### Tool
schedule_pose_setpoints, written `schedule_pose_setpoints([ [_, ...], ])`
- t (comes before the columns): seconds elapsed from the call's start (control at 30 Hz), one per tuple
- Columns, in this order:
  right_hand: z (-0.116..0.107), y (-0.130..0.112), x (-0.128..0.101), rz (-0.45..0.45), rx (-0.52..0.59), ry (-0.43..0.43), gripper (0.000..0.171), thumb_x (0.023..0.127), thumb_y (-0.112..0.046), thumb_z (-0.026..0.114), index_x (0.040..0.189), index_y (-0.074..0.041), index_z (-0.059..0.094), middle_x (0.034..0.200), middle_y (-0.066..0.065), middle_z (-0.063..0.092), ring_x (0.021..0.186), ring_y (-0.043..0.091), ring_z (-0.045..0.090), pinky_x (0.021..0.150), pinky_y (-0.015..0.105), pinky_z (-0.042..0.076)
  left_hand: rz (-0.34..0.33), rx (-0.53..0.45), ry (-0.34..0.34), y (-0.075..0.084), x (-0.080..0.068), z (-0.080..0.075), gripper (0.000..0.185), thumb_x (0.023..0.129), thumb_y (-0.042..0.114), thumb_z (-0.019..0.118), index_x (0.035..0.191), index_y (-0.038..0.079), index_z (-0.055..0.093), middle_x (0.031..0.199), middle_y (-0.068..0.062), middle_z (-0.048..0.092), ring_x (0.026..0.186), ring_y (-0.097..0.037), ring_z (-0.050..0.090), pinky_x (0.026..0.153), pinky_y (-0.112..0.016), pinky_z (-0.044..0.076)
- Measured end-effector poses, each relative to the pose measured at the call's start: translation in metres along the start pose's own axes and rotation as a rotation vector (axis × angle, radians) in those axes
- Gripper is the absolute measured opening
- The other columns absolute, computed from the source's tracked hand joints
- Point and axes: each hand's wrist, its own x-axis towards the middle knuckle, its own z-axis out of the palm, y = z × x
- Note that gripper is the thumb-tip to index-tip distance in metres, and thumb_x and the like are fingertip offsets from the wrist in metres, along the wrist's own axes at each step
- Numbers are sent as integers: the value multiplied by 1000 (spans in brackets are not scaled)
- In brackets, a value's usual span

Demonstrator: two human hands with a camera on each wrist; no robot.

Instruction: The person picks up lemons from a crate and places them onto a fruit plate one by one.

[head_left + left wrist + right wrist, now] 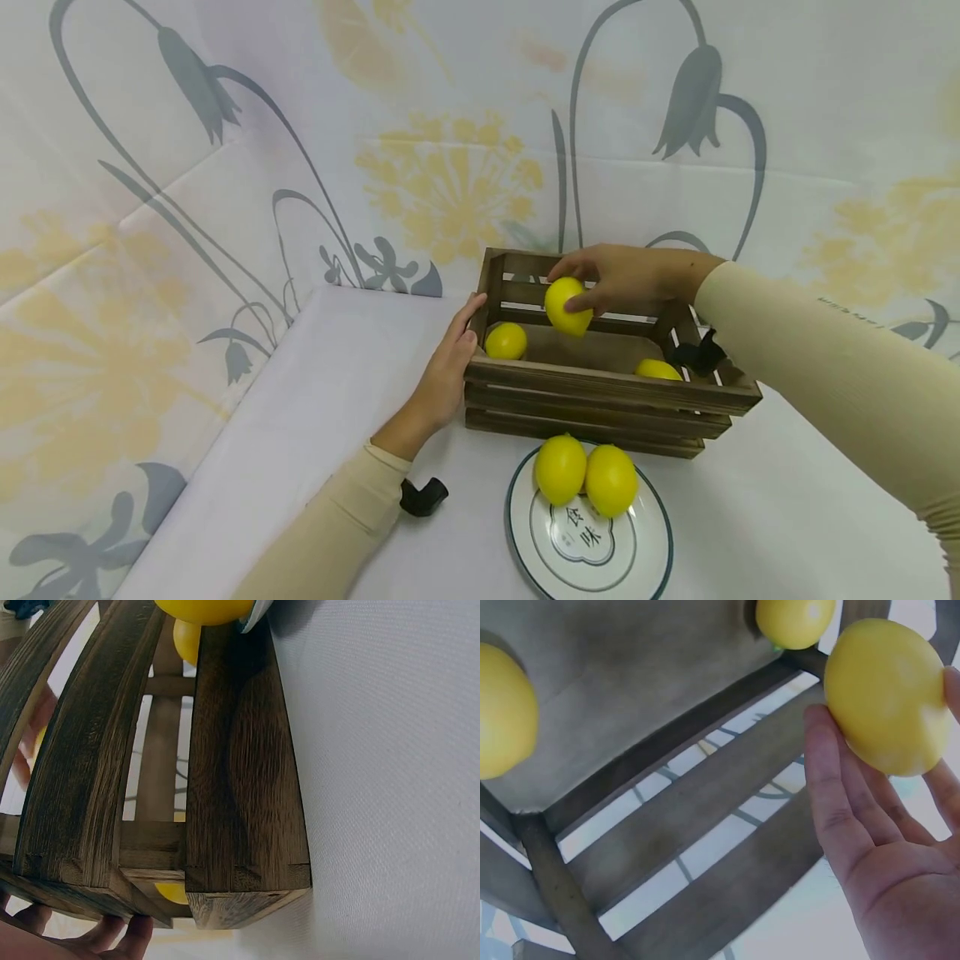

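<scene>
The right hand (626,271) grasps a lemon (567,307) between thumb and fingers, over the slatted wooden crate (600,385), with the back slats towards 12 o'clock and the front edge towards 6. Crate floor spreads between one lemon (506,342) at 8 o'clock from the held fruit and another (658,369) at 4, partly hidden by the front edge. Just outside, at 6 o'clock, the blue-rimmed plate (633,567) bears two lemons side by side at its 12 o'clock edge; white tabletop (352,375) stretches off towards 9 o'clock. That makes five lemons, one crate, one plate. The right forearm slants away towards 4 o'clock; the left hand (450,362) lays extended fingers against the crate's 9 o'clock end, its forearm running towards 7.
</scene>
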Motion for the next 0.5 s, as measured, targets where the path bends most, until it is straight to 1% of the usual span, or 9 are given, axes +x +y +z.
schedule_pose_setpoints([
  [0.1,-2,-1,-2,-11,0,27,52,99,-28,63,146,-14,47,142,17,50,121,28,58,96,40,55,0,6,6,-1,2,-1,52,109,30,21,160,19,20,169,0,10,156,-21,8,125,-54,9],
  [0.2,-3,-2,-6,-8,-4,57,52,99,-29,62,146,-14,46,137,17,52,114,27,61,95,41,56,-1,9,14,-2,4,-2,52,109,28,22,160,19,21,169,-1,11,156,-21,9,125,-53,10],
  [0.3,-4,-3,-9,-16,19,80,52,99,-28,63,146,-14,47,133,18,54,108,26,63,92,41,57,1,12,18,-2,5,-3,51,109,28,22,160,19,21,169,-1,11,156,-21,9,126,-52,10],
  [0.5,-5,0,-16,-35,47,144,55,98,-30,64,147,-14,45,137,20,52,101,25,66,88,38,59,18,4,14,0,7,-6,52,109,29,22,160,18,20,169,-4,11,156,-24,7,125,-55,9],
])
